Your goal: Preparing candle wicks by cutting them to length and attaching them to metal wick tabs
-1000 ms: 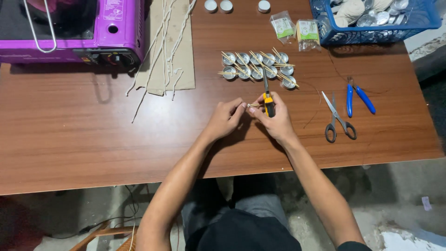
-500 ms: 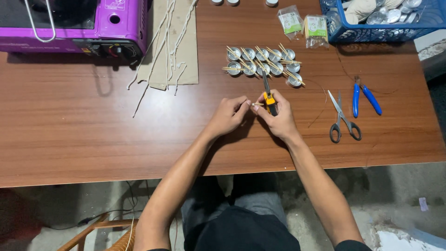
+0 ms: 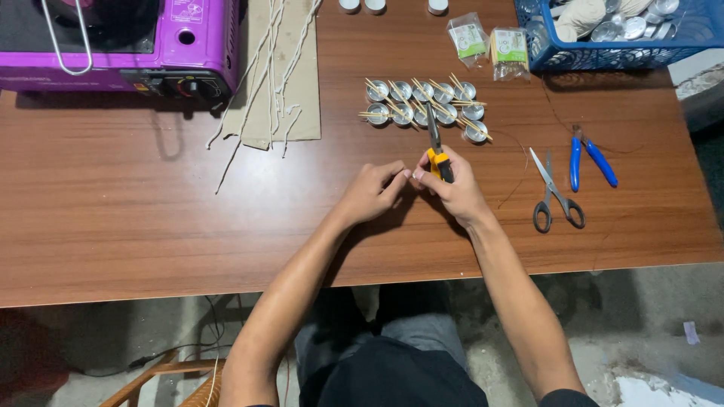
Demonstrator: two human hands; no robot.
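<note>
a pair of yellow-handled pliers is held in the right hand, the grip closed around the handles while the dark nose points away from the body toward a cluster of small metal cups. the left hand is set just beside the right, its thumb and forefinger pinched together on something very small at the point where the two hands meet; what that small piece is cannot be told. both hands rest low over the wooden surface, near its middle.

the metal cups are laid in two short rows just beyond the pliers' tip, with thin wooden sticks laid across them. to the right of the hands, a pair of scissors with dark handles is laid flat, and blue-handled cutters are seen just beyond it. a thin dark wire is seen curving between the cups and the scissors.

at the far left a purple portable stove is placed, and beside it a sheet of cardboard carrying pale lengths of string. two small clear packets are found near the far edge, next to a blue basket filled with more metal cups.
</note>
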